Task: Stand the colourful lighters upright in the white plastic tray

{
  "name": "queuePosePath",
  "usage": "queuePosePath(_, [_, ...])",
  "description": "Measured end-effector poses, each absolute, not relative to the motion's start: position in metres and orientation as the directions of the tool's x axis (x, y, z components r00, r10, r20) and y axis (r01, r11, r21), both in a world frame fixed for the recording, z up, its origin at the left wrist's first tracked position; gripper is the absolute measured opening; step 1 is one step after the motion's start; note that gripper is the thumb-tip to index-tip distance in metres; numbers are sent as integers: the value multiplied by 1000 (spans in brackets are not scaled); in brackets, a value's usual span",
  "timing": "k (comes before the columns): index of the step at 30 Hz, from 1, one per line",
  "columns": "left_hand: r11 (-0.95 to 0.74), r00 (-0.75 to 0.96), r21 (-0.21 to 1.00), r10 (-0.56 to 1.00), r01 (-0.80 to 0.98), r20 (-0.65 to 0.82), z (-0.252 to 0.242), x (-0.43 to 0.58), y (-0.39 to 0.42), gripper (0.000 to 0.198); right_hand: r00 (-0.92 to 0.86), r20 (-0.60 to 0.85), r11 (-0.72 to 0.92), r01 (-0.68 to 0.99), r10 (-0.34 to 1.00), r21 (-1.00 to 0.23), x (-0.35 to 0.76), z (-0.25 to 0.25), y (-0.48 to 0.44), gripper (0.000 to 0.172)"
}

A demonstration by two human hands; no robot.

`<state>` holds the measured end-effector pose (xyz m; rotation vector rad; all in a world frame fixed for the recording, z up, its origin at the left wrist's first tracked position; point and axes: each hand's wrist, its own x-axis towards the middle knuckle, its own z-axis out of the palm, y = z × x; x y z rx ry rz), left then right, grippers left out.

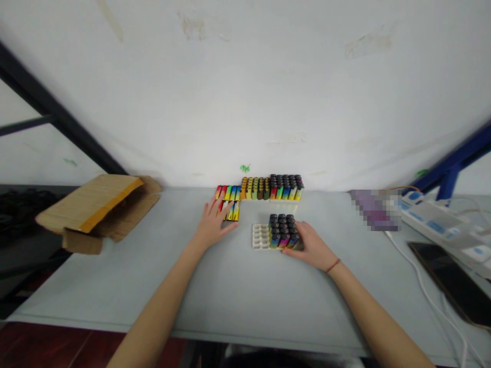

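My left hand [212, 222] lies with its fingers spread over a few loose colourful lighters [232, 210] on the grey table. My right hand [310, 244] rests against the right side of a white plastic tray [261, 236], its fingers curled at the tray's near right corner. Several black-capped lighters [283, 230] stand in the tray's right part; its left slots hold none. Behind, along the white wall, stands a long row of lighters [268, 188], with more lying flat at its left end [227, 192].
An open cardboard box [97, 209] lies at the back left. At the right are white power strips [433, 220], cables, a dark phone [452, 278] and a blurred purple item [374, 209]. The grey table [238, 291] ends near me.
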<state>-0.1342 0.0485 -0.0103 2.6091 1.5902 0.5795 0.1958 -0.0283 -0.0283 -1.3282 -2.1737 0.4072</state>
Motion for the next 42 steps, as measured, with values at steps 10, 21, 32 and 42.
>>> queuePosePath(10, [-556, 605, 697, 766, 453, 218, -1, -28, 5, 79, -359, 345, 494, 706, 867, -507, 197, -38, -27, 75])
queuePosePath(21, [-497, 560, 759, 800, 420, 214, -1, -16, 0, 72, -357, 350, 497, 688, 866, -529, 194, -32, -27, 71])
queuePosePath(32, [-408, 535, 828, 829, 384, 161, -3, -26, 2, 59, -352, 351, 495, 681, 868, -540, 195, -29, -27, 72])
queuePosePath(42, [-428, 529, 835, 824, 346, 202, -13, -24, 4, 49, -355, 361, 504, 674, 862, -540, 195, -29, -27, 73])
